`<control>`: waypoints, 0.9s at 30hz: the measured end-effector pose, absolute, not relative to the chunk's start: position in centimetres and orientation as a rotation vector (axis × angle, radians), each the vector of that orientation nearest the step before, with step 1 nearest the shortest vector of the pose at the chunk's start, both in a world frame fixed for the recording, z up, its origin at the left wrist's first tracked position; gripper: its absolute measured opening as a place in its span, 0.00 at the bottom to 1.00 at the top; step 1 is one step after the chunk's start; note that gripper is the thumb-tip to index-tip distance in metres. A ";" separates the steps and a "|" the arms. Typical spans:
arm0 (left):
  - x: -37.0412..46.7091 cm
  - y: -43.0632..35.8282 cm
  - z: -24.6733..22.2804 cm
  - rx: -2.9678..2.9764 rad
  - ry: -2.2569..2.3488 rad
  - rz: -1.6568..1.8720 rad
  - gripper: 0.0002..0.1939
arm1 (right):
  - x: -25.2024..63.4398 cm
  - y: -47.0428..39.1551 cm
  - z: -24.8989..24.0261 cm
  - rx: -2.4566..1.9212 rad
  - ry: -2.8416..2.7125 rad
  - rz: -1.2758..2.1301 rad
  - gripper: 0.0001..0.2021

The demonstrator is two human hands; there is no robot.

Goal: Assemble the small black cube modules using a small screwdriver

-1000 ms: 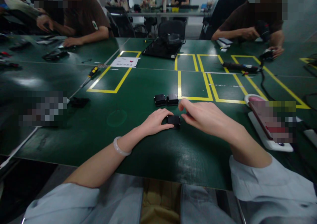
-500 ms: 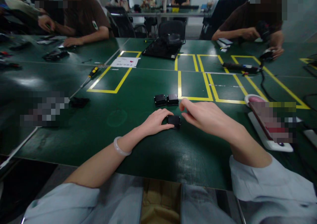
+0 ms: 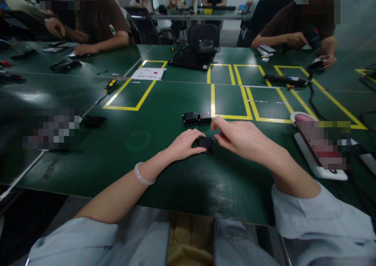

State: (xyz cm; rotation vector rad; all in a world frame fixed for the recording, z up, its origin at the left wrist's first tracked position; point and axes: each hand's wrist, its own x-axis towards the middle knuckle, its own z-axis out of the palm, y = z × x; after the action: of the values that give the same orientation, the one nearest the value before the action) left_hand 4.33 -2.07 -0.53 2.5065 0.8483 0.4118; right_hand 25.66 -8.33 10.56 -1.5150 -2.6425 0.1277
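Note:
My left hand (image 3: 185, 143) grips a small black block (image 3: 206, 143) by its left end on the green table, thumb at the near edge and fingers at the far edge. Just right of that block is my right hand (image 3: 233, 134), its index finger and thumb curved with a gap between them; whatever its other fingers do is hidden. Two more black blocks, one on the left (image 3: 190, 118) and one on the right (image 3: 205, 118), lie side by side beyond the held block.
Yellow tape (image 3: 232, 116) marks rectangles on the table (image 3: 164, 187). A screwdriver (image 3: 111, 85) and a paper sheet (image 3: 148, 74) lie at left. To the right is a white-edged device (image 3: 331, 174). Two people sit opposite, the right one holding a dark tool (image 3: 311, 37).
My right hand has shifted very slightly left, closer to the held block. My left hand and the blocks look unmoved. The person opposite at right has tilted the dark tool.

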 end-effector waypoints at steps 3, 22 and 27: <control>4.3 -2.1 -0.4 2.511 0.839 0.420 0.20 | 25.7 -8.4 10.6 -1.477 -2.634 0.169 0.09; 4.4 -2.1 -0.5 2.509 0.836 0.422 0.20 | 25.4 -8.5 10.8 -1.551 -2.622 0.122 0.11; 4.3 -2.0 -0.5 2.509 0.839 0.403 0.21 | 25.6 -8.3 10.7 -1.570 -2.638 0.103 0.07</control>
State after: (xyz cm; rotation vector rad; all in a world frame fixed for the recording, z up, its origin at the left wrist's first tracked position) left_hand 4.32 -2.01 -0.49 2.5094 0.8392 0.4035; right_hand 25.63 -8.30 10.67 -1.5698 -2.6383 0.1030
